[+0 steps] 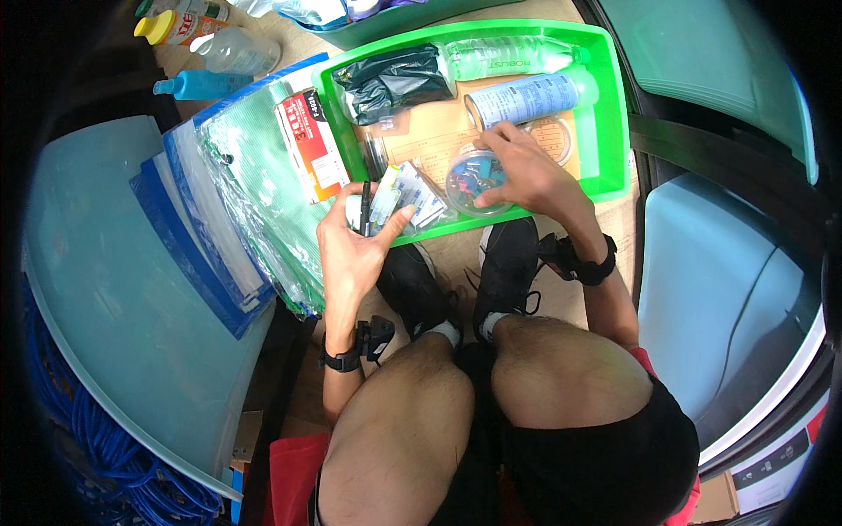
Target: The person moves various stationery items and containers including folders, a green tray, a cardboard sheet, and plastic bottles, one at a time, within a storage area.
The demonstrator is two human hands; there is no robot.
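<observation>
My left hand (355, 245) is at the near left corner of a green tray (618, 114). A black marker (365, 210) rests in its curled fingers, the thumb lying against small white and blue packets (424, 197) in clear wrapping. Some of its fingers are hidden. My right hand (532, 171) is closed around a round clear tub (462, 182) holding blue and pink bits, fingers on the far side and thumb on the near side. Just beyond lie a blue-white can (526, 99), a clear bottle (500, 55) and a black plastic-wrapped bundle (395, 79).
Left of the tray lie a red and white box (311, 145) and green and blue clear sleeves (254, 175). Several bottles (241, 51) stand at the far left. Pale blue bins (132, 289) flank me on both sides. My black shoes (507, 259) are close to the tray's near edge.
</observation>
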